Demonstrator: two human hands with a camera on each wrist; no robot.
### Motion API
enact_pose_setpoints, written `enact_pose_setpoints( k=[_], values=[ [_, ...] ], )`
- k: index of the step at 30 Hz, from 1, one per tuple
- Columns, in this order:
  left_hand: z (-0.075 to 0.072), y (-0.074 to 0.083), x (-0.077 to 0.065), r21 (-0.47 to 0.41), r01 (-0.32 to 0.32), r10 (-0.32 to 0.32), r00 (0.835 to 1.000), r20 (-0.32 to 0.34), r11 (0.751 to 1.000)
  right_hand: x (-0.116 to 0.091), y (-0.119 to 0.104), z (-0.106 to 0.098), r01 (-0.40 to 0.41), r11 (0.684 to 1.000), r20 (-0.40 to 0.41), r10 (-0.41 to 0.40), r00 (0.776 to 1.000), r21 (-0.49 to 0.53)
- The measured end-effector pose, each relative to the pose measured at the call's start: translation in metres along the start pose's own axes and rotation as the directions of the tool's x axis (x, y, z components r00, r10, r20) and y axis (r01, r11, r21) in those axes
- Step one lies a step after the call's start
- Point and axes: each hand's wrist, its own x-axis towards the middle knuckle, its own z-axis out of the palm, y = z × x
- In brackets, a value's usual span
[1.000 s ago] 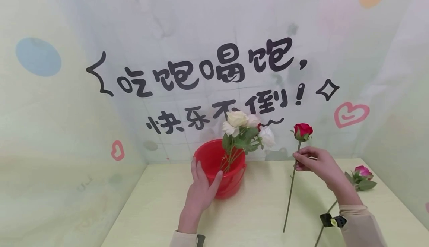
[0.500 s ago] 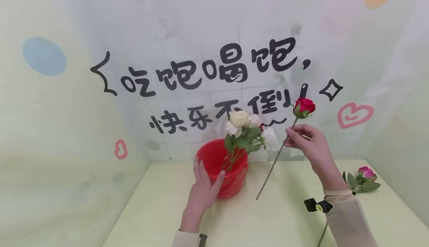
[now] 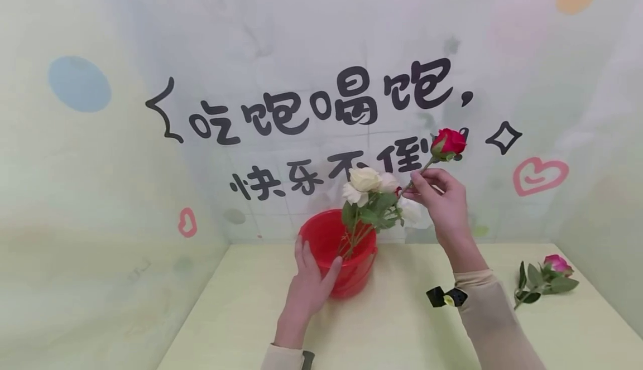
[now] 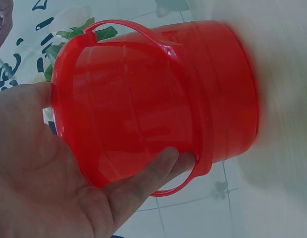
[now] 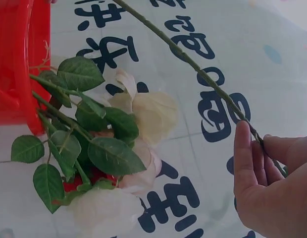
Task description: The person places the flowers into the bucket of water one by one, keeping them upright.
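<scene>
My right hand (image 3: 444,205) pinches the upper stem of a red rose (image 3: 449,143) between thumb and fingers. In the right wrist view the rose's long stem (image 5: 193,64) slants up toward the bucket's opening, apart from the flowers there. My left hand (image 3: 307,289) holds a red plastic bucket (image 3: 349,280) at its near left side, thumb and fingers spread around the wall. White and cream roses (image 3: 365,179) with green leaves lean right inside the bucket. Among them a bit of another red flower (image 5: 96,177) shows in the right wrist view.
A pink rose (image 3: 556,264) with leaves lies on the pale table (image 3: 392,331) at the right; the right forearm hides part of it. Behind stands a printed wall sheet (image 3: 281,41) with black lettering. The bucket's red handle (image 4: 128,24) hangs along its side.
My right hand has moved left and up with the red rose, whose stem has swung from nearly upright to slanting toward the bucket. My left hand stays on the bucket. The head view has shifted slightly.
</scene>
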Motion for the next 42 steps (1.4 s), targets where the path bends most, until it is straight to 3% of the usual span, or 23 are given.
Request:
enact_pose_setpoints(
  k=[10, 28, 42],
  values=[
    [0.0, 0.001, -0.002, 0.008, 0.002, -0.002, 1.0, -0.011, 1.0, 0.003, 0.011, 0.023, 0.054, 0.999, -0.001, -0.054, 0.999, -0.01],
    [0.002, -0.001, 0.001, 0.012, -0.013, 0.013, 1.0, -0.012, 1.0, 0.01, 0.058, 0.035, 0.034, 0.997, 0.006, -0.034, 0.999, -0.062],
    [0.001, 0.0, 0.0, 0.014, -0.003, 0.004, 1.0, -0.008, 1.0, -0.002, 0.093, 0.035, -0.107, 0.977, 0.023, 0.113, 0.993, -0.186]
  ],
)
